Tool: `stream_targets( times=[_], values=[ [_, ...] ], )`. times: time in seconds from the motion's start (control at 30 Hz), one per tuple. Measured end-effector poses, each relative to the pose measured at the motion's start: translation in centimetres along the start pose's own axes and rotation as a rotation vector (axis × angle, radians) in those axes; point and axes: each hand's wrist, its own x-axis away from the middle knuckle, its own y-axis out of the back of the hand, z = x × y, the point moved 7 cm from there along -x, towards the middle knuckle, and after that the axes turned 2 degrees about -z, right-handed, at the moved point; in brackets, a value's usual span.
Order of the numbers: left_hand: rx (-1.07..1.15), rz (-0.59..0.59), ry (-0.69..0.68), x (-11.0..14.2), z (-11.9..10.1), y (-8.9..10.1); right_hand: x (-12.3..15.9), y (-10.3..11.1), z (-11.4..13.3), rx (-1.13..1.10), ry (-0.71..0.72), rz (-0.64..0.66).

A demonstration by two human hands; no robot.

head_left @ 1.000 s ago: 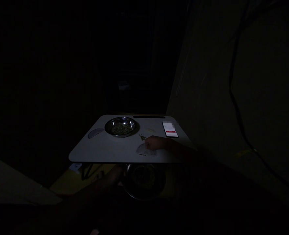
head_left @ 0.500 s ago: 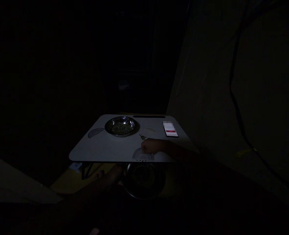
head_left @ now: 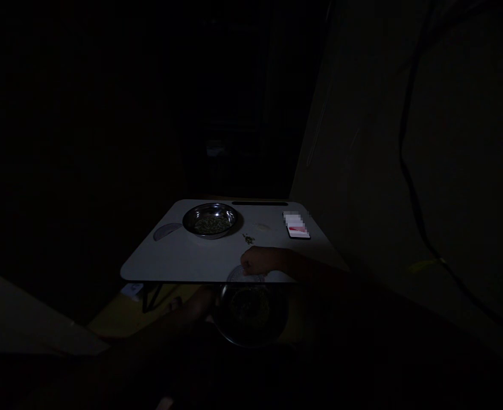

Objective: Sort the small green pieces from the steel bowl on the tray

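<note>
The scene is very dark. My right hand [head_left: 258, 261] rests closed on a clear half-round protractor [head_left: 245, 276] at the near edge of a small white table [head_left: 183, 256]; the protractor hangs partly over the edge. Under the table edge my left hand [head_left: 194, 307] holds the rim of a steel bowl [head_left: 251, 316] with greenish bits inside. A second steel bowl [head_left: 211, 220] with greenish bits stands at the back of the table. A few green bits [head_left: 248, 238] lie loose beyond my right hand.
A lit phone [head_left: 297, 226] lies at the table's back right. Another clear protractor [head_left: 167, 231] lies at the left. A wall with a dark cable [head_left: 409, 182] stands close on the right. Yellow floor [head_left: 119, 319] shows below the table.
My right hand has slid the protractor toward me, from mid-table to the near edge above the lower bowl. The left hand and both bowls have stayed put.
</note>
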Motion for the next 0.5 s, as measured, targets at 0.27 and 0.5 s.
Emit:
stream_targets(
  times=[0.27, 0.5],
  values=[
    [0.000, -0.038, 0.005, 0.3, -0.4, 0.1, 0.0, 0.6, -0.9, 0.010, -0.001, -0.019],
    [-0.048, -0.027, -0.019, 0.4, -0.9, 0.0, -0.2, 0.9, -5.1, -0.033, -0.096, -0.076]
  ],
)
